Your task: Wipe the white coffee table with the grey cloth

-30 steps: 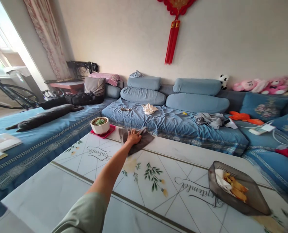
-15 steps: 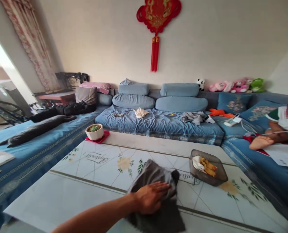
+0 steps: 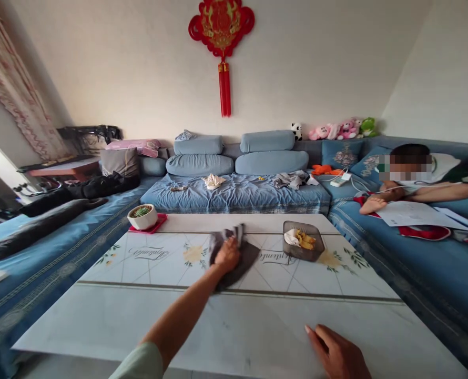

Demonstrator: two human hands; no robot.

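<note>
left hand (image 3: 226,256): grip closed on the cloth, fingers curled over a bunched fold, arm reaching forward from lower left
grey cloth (image 3: 242,260): dark grey, soft, crumpled; top end bunched up beside the hand, lower part spread flat; lying on the bench mid-surface, between pot and tray, just short of the far printed band
right hand (image 3: 336,353): grip apart, fingers loosely spread, nothing held, at near side of bench; cannot tell if touching the top
bench (image 3: 234,329): white marble-look top with printed leaves, yellow flowers, script and dark bands
smoky tray (image 3: 302,250): see-through, right of the cloth, holds yellow food pieces (image 3: 306,241) and white tissue (image 3: 291,237)
white pot (image 3: 142,219): succulent inside, on red mat (image 3: 162,219), far left of bench
blue sofa (image 3: 234,196): wraps around the bench, rumpled cover, cushions along the wall
other person (image 3: 435,192): seated on sofa at right, face blurred, papers (image 3: 413,214) beside them
</note>
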